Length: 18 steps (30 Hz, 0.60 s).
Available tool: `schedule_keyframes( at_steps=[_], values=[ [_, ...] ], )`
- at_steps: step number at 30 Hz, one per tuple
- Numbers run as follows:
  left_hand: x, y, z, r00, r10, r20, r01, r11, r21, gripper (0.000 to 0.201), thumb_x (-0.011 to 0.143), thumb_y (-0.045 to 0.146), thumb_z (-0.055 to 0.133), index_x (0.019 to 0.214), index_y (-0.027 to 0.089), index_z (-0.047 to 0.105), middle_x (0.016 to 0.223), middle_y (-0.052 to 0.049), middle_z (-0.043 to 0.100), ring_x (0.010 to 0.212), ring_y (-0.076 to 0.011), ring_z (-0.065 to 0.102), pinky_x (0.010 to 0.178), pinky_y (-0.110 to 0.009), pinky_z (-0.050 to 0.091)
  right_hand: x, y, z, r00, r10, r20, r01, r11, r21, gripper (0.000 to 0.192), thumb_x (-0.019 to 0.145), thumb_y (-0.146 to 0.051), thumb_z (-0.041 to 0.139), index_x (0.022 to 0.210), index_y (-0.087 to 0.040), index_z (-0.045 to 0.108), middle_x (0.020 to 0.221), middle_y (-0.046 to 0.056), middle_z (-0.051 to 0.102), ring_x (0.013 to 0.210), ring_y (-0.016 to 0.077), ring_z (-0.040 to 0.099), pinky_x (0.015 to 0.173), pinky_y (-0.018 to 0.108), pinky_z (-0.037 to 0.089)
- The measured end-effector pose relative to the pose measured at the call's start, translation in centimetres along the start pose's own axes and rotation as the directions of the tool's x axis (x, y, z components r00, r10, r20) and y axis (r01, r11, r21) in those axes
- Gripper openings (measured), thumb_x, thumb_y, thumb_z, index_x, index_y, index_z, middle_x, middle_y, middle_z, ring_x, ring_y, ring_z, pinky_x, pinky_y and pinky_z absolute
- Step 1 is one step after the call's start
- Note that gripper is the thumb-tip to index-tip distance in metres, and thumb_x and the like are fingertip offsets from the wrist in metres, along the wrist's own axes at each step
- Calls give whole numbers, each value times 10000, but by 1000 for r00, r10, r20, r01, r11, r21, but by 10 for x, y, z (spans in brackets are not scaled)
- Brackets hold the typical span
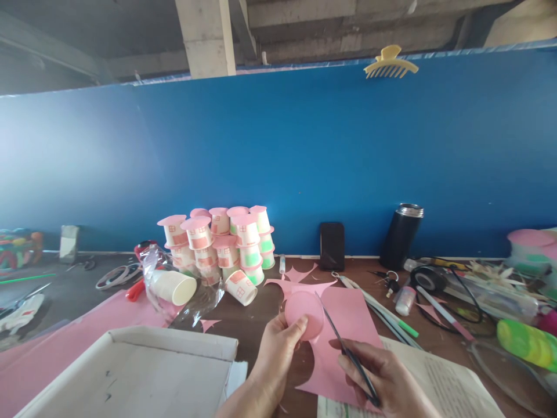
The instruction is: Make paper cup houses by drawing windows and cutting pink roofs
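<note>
A round pink paper disc (303,312) is pinched between the thumb and fingers of my left hand (281,342). My right hand (369,371) is closed around dark scissors (354,359), seen nearly edge-on. Their blade tip points up, close to the disc's right edge. Beneath both hands lies a pink sheet (343,325) with curved pieces cut out of its edge. Pink paper offcuts (300,284) lie just behind the disc.
Stacked paper cups (226,249) with pink disc tops stand at the back left. A loose cup (241,287) lies before them. A white box lid (143,371) fills the front left. Farther back are a phone (332,246) and a black flask (401,235).
</note>
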<state>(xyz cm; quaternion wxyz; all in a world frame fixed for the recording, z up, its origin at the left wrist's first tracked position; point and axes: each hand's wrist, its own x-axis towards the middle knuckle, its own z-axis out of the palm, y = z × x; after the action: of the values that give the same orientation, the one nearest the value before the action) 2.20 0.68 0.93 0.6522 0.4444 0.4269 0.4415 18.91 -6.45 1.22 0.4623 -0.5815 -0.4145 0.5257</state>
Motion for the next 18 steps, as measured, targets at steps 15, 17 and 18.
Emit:
schedule_keyframes(
  at_steps=[15,17,18],
  values=[
    [-5,6,5,999,-35,-5,35,999,-27,344,662,462,737,714,138,635,594,3,568,530,-91,389,549,-227,294,-2,-3,0,1000,7,-3,-7,1000,-16,632,582,-593,763,1022,-139,736,527,-53,469,415,58,389,394,196,342],
    [-5,5,4,999,-38,-4,38,999,-21,348,661,469,734,702,142,624,583,8,559,528,-92,386,547,-228,288,0,-1,-1,1000,5,4,-5,1000,-26,654,587,-614,751,1032,-135,731,531,-52,464,424,59,381,402,199,337],
    [-4,4,3,999,-39,-8,39,999,-10,352,663,475,732,697,144,617,574,14,548,526,-92,379,544,-228,278,0,0,-1,1000,3,9,-3,1000,-31,676,588,-633,742,1041,-132,726,533,-52,461,429,59,376,404,198,333]
  ],
)
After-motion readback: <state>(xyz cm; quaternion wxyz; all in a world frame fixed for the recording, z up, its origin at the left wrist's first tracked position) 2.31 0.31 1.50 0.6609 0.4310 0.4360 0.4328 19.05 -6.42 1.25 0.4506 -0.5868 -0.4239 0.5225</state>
